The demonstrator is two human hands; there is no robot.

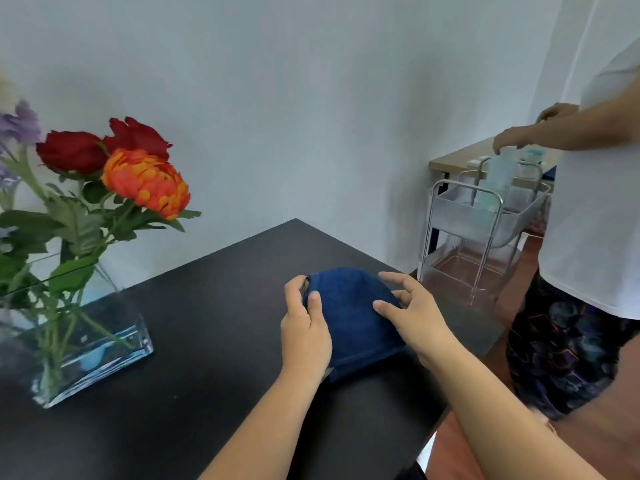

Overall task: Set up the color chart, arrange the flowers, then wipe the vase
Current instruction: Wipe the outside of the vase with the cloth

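One glass vase (83, 344) sitting at left of frame; two red flowers (71, 150), one orange flower (147, 181), purple blooms (20, 124) standing inside. One blue cloth (349, 320) lying mid-frame on one black table (180, 393). One wire cart (485, 223) standing at right.

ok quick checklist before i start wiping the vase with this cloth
1. Cloth in hand: ok. The left hand and right hand both touch the blue cloth; the left grips its edge.
2. Cloth lifted: not ok, it rests bunched on the black table.
3. Flowers arranged: ok. The flowers stand in the glass vase.
4. Vase stable: ok, upright on the table, away from the near edge.
5. Path to vase: ok, bare table between cloth and vase.
6. Color chart set up: cannot tell, none is in view.
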